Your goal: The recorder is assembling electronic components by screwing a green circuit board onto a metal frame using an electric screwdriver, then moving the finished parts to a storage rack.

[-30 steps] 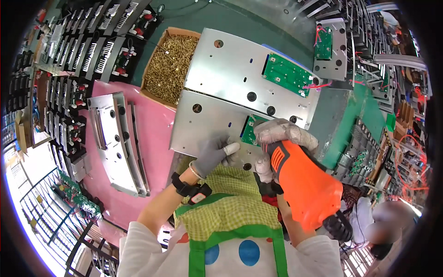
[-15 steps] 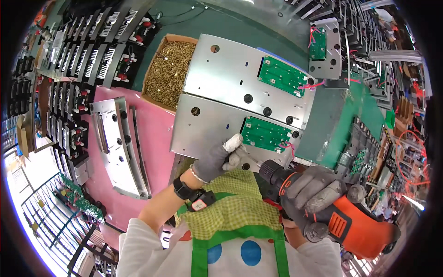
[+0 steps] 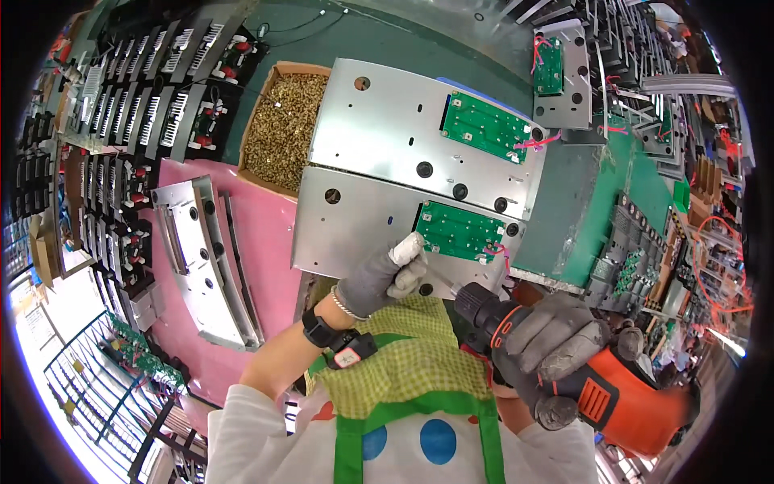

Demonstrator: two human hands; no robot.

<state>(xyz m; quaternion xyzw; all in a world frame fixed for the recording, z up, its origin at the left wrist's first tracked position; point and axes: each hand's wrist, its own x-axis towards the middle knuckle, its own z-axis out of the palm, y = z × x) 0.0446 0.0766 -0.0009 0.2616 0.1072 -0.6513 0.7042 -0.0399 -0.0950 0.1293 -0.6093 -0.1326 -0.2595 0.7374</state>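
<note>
My right hand [image 3: 556, 343], in a grey glove, is wrapped round an orange and black power screwdriver [image 3: 601, 395]. Its bit [image 3: 443, 278] points up and left toward my left hand [image 3: 383, 278]. That hand, also gloved and with pale covered fingertips, is closed in a pinch near the bit's tip; anything between the fingers is too small to make out. Beside them, a green circuit board [image 3: 459, 231] with a pink wire lies on the nearer silver metal panel [image 3: 355, 222]. A second panel [image 3: 375, 121] carries another green board [image 3: 486, 129] just beyond.
A cardboard box of small brass-coloured fasteners [image 3: 282, 121] stands left of the panels. White curved metal parts [image 3: 197, 250] lie on a pink sheet [image 3: 262, 230]. Racks of black parts [image 3: 133, 113] stand at far left; another panel with a board [image 3: 563, 101] is at far right.
The panels, boards and box sit slightly farther left in the picture. Both hands and the screwdriver keep nearly the same pose.
</note>
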